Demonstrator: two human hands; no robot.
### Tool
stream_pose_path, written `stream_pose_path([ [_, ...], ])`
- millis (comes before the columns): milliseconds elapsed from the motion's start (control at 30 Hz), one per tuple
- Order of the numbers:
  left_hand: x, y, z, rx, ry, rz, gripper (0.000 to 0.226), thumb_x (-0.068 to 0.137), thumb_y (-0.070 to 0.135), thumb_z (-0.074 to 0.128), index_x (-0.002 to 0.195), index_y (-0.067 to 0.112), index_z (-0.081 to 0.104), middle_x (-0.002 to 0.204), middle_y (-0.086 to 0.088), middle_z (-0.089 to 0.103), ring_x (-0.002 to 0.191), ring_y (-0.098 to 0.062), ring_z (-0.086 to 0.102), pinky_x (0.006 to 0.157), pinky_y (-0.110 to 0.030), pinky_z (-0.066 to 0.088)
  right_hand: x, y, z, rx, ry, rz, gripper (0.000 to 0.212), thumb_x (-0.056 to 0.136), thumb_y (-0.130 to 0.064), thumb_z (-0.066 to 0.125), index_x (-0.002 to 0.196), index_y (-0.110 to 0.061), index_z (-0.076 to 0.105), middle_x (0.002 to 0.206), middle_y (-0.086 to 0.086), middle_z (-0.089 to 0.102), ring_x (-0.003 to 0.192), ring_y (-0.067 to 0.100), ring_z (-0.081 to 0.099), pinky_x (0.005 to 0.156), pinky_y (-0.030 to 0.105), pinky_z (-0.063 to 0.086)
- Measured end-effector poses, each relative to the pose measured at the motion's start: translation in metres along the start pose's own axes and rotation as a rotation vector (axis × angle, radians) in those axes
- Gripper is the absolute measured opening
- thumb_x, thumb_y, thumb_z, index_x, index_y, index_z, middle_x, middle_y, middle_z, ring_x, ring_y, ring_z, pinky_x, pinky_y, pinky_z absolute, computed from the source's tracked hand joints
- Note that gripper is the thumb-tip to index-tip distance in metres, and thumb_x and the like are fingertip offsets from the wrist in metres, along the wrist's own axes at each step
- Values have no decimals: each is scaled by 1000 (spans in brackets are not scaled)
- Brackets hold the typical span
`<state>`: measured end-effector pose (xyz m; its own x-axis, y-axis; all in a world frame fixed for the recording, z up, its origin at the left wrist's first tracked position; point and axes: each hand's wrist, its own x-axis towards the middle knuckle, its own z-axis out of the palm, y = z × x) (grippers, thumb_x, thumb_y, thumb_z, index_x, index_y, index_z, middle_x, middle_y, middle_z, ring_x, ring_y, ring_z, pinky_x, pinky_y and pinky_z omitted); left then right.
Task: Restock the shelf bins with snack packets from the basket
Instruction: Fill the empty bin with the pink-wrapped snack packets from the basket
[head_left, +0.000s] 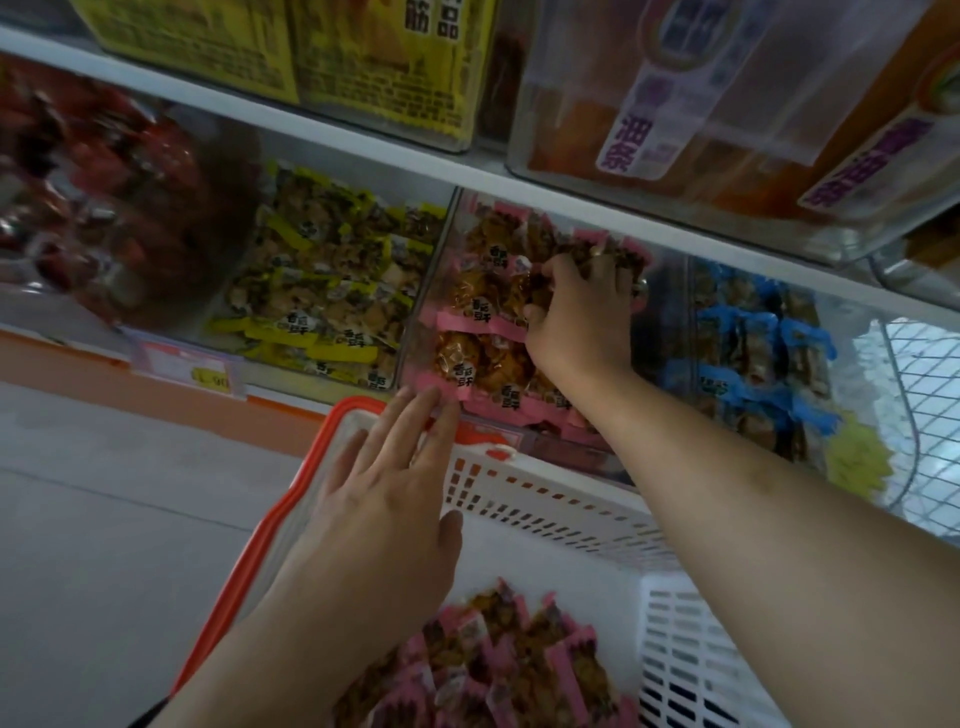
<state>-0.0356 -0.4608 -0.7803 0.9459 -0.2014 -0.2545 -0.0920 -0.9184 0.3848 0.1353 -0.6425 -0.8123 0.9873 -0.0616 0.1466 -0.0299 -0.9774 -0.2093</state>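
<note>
Basket (545, 499) holds pink packets (498, 670); right hand (582, 317) grips packets in bin (415, 332), left hand (384, 499) flat.

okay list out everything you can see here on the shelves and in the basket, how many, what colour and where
Pink-edged snack packets in clear middle bin: many, pink and brown, mid shelf.
Pink-edged snack packets in basket: a pile, pink and brown, basket floor.
White plastic basket with orange rim: one, below the shelf.
Yellow-edged packets: many, bin left of the pink one.
Blue-edged packets: many, bin to the right.
Red-wrapped snacks: many, far left.
Yellow printed boxes: two, upper shelf.
Clear tub with purple label: one, upper right.
Left hand: open, fingertips at the pink bin's front.
Right hand: gripping packets inside the pink bin.
</note>
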Motion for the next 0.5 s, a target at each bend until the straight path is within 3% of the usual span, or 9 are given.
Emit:
stream_pose_path([
  [133,0,1,-3,-85,13,-2,88,104,39,49,161,36,-18,166,21,-26,150,0,-30,126,-31,-7,-7,-3,-13,48,-45,15,46,98,-35,68,140,-21,54,147,15,46,139,38,41,114,47,41],
  [233,-4,1,-12,-231,150,2,77,99,24,60,162,36,17,168,19,10,154,-7,14,123,-29,21,-34,-9,-36,152,9,-66,38,97,-24,65,134,-21,57,139,9,50,130,30,48,109,45,48],
  [333,-9,-8,-21,-271,323,-24,62,92,10,66,149,26,46,154,12,39,139,-17,43,112,-36,41,-87,-13,-63,359,-32,-194,29,96,-8,62,121,-22,59,125,-2,51,103,11,59,85,25,56],
  [400,-13,-16,-25,-269,334,-101,61,93,10,65,149,22,46,153,8,40,137,-22,45,110,-41,44,-131,-14,-70,425,-174,-253,21,98,-7,57,110,-23,55,115,-9,50,94,2,55,73,13,48],
  [500,-23,-25,-26,-275,224,-257,66,95,11,60,154,22,34,155,-1,35,141,-30,40,111,-49,43,-191,-4,-42,323,-440,-228,23,97,-9,54,111,-27,53,113,-10,54,100,5,53,80,15,44],
])
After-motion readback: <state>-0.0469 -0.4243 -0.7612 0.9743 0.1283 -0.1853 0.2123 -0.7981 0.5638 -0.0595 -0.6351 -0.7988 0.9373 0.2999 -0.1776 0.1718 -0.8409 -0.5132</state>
